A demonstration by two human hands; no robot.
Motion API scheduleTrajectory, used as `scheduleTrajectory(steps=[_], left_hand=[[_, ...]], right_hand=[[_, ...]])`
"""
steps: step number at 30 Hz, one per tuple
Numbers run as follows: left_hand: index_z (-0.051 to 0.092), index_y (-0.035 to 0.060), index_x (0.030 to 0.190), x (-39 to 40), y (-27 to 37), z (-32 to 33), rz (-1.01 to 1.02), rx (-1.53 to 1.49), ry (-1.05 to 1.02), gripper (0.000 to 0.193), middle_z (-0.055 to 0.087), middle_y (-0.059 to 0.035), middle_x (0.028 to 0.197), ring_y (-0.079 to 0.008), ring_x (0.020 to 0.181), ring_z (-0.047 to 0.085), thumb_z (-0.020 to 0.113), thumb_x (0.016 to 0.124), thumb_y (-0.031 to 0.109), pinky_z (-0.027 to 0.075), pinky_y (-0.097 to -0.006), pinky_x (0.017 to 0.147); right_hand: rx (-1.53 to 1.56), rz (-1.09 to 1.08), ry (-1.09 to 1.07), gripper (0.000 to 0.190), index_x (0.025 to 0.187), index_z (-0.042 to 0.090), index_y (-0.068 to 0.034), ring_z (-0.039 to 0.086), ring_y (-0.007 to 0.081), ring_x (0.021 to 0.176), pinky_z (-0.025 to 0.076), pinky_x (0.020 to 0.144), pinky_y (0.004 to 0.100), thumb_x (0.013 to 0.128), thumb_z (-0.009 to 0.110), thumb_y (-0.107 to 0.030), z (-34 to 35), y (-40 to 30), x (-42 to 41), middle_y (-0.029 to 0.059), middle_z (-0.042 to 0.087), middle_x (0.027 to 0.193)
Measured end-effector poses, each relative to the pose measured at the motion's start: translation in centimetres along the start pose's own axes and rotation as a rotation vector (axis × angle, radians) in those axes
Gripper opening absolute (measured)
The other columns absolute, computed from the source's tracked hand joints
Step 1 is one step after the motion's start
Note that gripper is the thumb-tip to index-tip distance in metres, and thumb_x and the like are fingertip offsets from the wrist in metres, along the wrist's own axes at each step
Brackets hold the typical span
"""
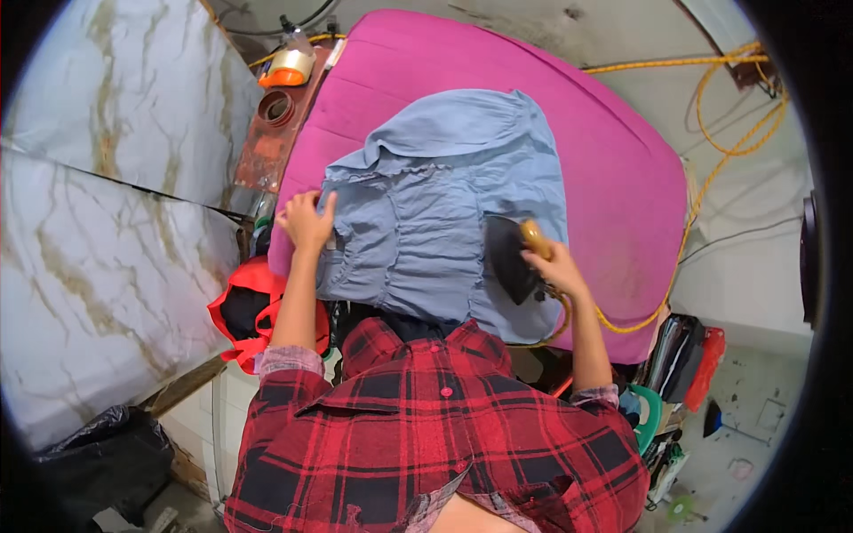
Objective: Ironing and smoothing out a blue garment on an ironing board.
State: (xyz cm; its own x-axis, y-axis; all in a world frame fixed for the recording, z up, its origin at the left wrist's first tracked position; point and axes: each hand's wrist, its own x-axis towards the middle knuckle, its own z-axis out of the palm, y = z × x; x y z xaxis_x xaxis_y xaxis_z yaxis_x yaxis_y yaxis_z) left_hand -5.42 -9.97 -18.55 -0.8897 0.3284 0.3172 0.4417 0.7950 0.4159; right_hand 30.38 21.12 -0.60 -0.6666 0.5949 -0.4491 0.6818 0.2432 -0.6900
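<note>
A light blue garment (433,233) with gathered seams lies spread on a pink padded ironing surface (620,180). My right hand (558,266) grips the yellowish handle of a black clothes iron (510,260), which rests on the garment's right part near its lower edge. At the garment's left edge, my left hand (308,220) touches the cloth, thumb apart from the fingers; whether it pinches the fabric is not plain. The cloth between the seams looks wrinkled. A yellow cord (626,329) runs from the iron around the right side of the pink surface.
A narrow reddish board (260,163) at the left bears a roll of tape in an orange dispenser (290,69) and a brown ring-shaped object (276,108). A red bag (253,283) hangs below. Marble-patterned panels (100,286) stand left; stacked items (676,353) sit lower right.
</note>
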Motion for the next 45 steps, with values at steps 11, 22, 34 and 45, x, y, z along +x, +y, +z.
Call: scheduleTrajectory(steps=[11,22,34,45], left_hand=[[0.063,0.0087,0.093,6.1,-3.7,-0.9,0.158,-0.002,-0.062,0.021,0.068,-0.0094,0.088,-0.0297,0.078,0.063,0.055,0.099,0.026,0.04,-0.0412,0.079],[0.064,0.0098,0.099,-1.8,-6.8,-4.7,-0.328,-0.054,0.04,0.025,0.07,-0.0086,0.092,-0.0285,0.086,0.065,0.048,0.102,0.029,0.037,-0.0459,0.088],[0.06,0.0069,0.106,-15.9,0.3,-5.9,-0.148,-0.023,0.025,0.042,0.05,-0.0179,0.135,-0.0351,0.125,0.045,0.065,0.091,0.046,0.029,-0.0527,0.104],[0.066,0.0067,0.092,-16.9,-3.7,-7.4,-0.206,-0.22,-0.258,0.027,0.048,-0.0176,0.141,-0.0389,0.131,0.042,0.07,0.09,0.033,0.034,-0.0544,0.103]], right_hand=[[-0.462,-0.604,-0.453,0.04,0.116,0.061,-0.003,0.063,0.0423,0.077,0.048,0.068,0.0476,0.089,0.067,-0.031,15.9,-15.5,12.9,0.0241,0.065,0.085],[-0.348,-0.537,-0.541,0.034,0.109,0.061,-0.002,0.066,0.0423,0.081,0.051,0.073,0.0497,0.088,0.064,-0.029,28.0,-21.8,14.5,0.025,0.068,0.088],[-0.325,-0.308,-0.352,0.026,0.097,0.063,0.002,0.069,0.037,0.086,0.052,0.079,0.0437,0.079,0.065,-0.017,12.0,-13.3,12.0,0.0234,0.068,0.087],[-0.329,-0.352,-0.299,0.026,0.095,0.068,0.002,0.067,0.0467,0.09,0.053,0.081,0.0547,0.074,0.058,-0.008,22.6,-6.1,3.8,0.0305,0.067,0.091]])
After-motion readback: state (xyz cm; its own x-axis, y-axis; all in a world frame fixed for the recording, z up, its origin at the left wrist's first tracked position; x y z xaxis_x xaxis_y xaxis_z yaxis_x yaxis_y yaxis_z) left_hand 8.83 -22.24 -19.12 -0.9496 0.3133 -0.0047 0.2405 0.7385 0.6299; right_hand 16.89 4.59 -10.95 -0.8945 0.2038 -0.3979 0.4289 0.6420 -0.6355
